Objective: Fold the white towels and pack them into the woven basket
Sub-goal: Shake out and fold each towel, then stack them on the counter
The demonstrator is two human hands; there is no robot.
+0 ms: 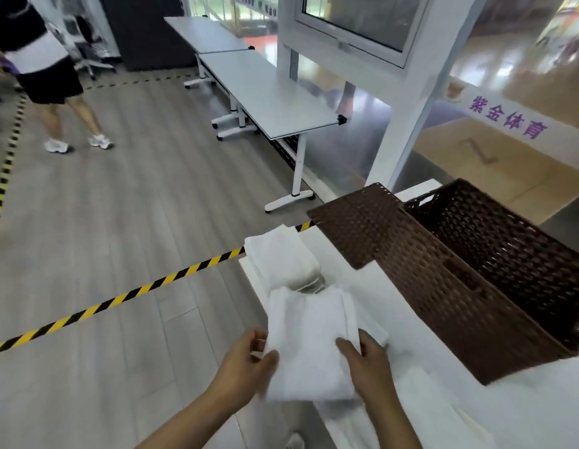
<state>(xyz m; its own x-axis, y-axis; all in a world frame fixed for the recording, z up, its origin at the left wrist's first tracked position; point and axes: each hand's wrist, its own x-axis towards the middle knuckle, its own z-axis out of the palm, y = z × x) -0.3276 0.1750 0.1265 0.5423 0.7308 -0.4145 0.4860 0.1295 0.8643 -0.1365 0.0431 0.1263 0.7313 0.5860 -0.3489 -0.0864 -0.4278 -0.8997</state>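
I hold a folded white towel [309, 345] over the near left corner of the white table [395, 325]. My left hand [247, 367] grips its left edge, thumb on top. My right hand [367, 364] grips its right side, thumb on top and fingers underneath. A second folded white towel [281, 254] lies beyond it at the table's far left edge. The brown woven basket [459, 306] stands to the right, its inside dark and seemingly bare. Its woven lid [353, 222] leans open at the far left end. More white cloth [427, 413] lies on the table near me.
Yellow-black floor tape [120, 298] runs across the grey floor to my left. Two white folding tables [268, 95] stand farther back by a glass wall. A person in dark shorts [48, 79] walks at the far left. A small clear object [311, 285] sits between the two towels.
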